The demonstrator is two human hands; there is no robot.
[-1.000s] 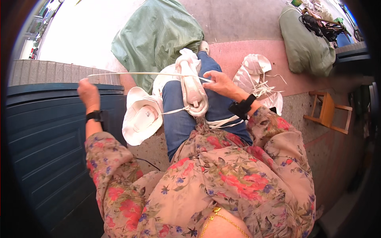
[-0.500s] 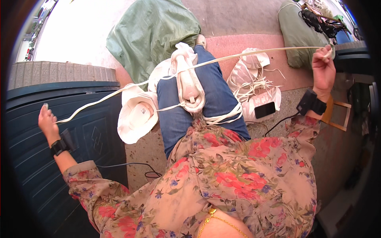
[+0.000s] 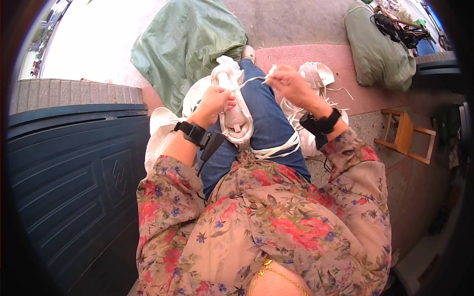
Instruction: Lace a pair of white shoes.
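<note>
A white sneaker upper [image 3: 238, 116] lies lengthwise across my jeans-clad thighs, its opening toward me. My left hand [image 3: 215, 104] is closed over the upper's left edge, fingertips pinched at a white shoelace [image 3: 251, 81]. From there the lace runs slackly to the right, up to my right hand [image 3: 291, 85]. That hand is held above my right knee, its fingers pinched on the lace near its end. A bundle of spare white laces [image 3: 279, 148] is draped over my right thigh. My left forearm partly covers another white upper [image 3: 160, 130] beside my left leg.
More white uppers [image 3: 316, 75] with loose laces lie right of my leg, partly behind my right arm. A small wooden stool [image 3: 405, 135] stands farther right. Green covered bundles [image 3: 190, 49] lie ahead, and a dark blue panelled door [image 3: 74, 182] is at left.
Both hands have come inward from far apart, where they held the lace stretched wide. The lace now hangs short and slack between them above the upper.
</note>
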